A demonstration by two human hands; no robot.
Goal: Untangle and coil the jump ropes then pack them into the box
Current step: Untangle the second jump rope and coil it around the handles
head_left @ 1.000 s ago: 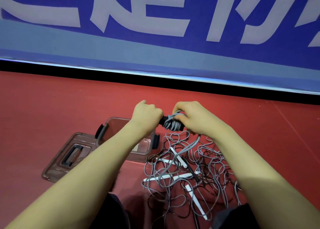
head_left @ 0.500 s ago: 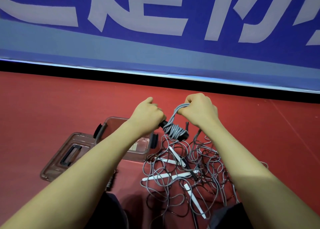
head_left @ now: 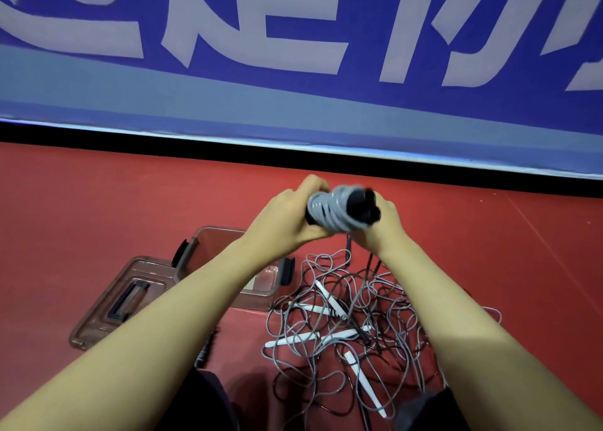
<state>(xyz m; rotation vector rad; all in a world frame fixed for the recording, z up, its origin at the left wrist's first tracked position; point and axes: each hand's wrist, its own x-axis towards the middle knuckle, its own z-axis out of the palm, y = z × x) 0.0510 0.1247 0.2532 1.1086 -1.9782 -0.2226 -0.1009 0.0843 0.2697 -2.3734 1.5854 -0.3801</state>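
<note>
Grey cord wound tightly round black handles forms a bundle held up between both hands, above the floor. Left hand grips the bundle's left end, fingers curled round it. Right hand sits at the bundle's right end, behind and below the black handle tips; its fingers are hidden, so the closure of its grasp cannot be told. A cord strand hangs from beneath the right hand down to the tangle, which lies on the floor directly under the hands. White handles lie among its grey and dark loops. Box, translucent brown with black latches, stands open just left of the tangle, partly hidden by the left forearm. Lid lies flat on the floor, touching the box's left side. Blue banner with pale lettering runs along the far edge.
</note>
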